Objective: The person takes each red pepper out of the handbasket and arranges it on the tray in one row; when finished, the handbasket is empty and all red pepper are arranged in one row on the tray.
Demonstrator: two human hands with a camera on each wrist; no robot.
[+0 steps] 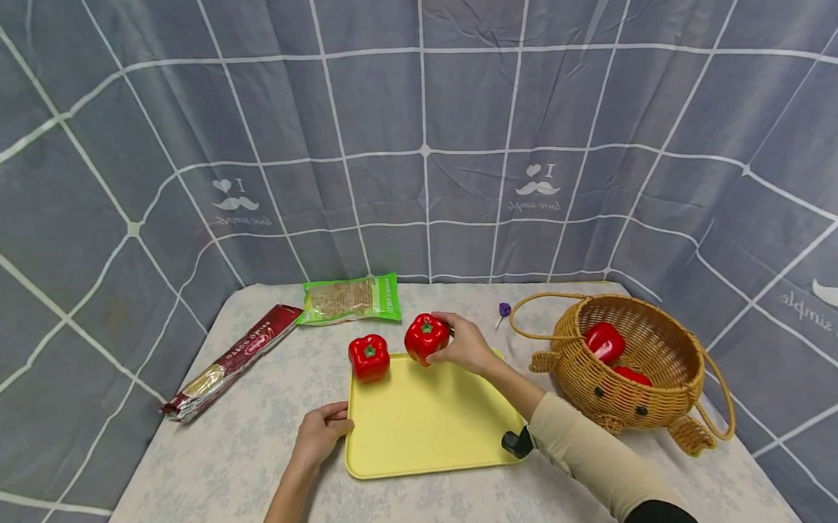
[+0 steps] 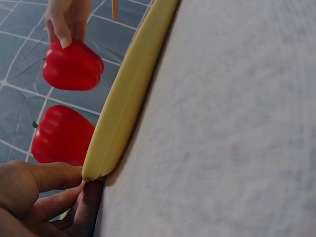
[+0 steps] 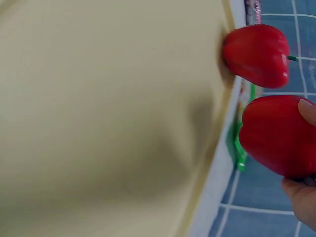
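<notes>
My right hand (image 1: 466,344) grips a red bell pepper (image 1: 426,337) above the far edge of a yellow tray (image 1: 430,423). In the right wrist view, thumb and fingers lie on opposite sides of this held pepper (image 3: 279,136). A second red bell pepper (image 1: 369,358) stands upright in the tray's far left corner. My left hand (image 1: 321,435) is at the tray's left edge. Seen from the left wrist, its fingertips (image 2: 64,176) pinch the rim of the tray (image 2: 126,98), which lies flat on the table.
To the right stands a wicker basket (image 1: 574,375) with two red peppers (image 1: 605,343) inside and loop handles. A purple lollipop (image 1: 504,310) lies beside it. At the back left are a green-edged food packet (image 1: 348,299) and a long dark red packet (image 1: 238,359). A grey curtain (image 1: 463,201) hangs behind.
</notes>
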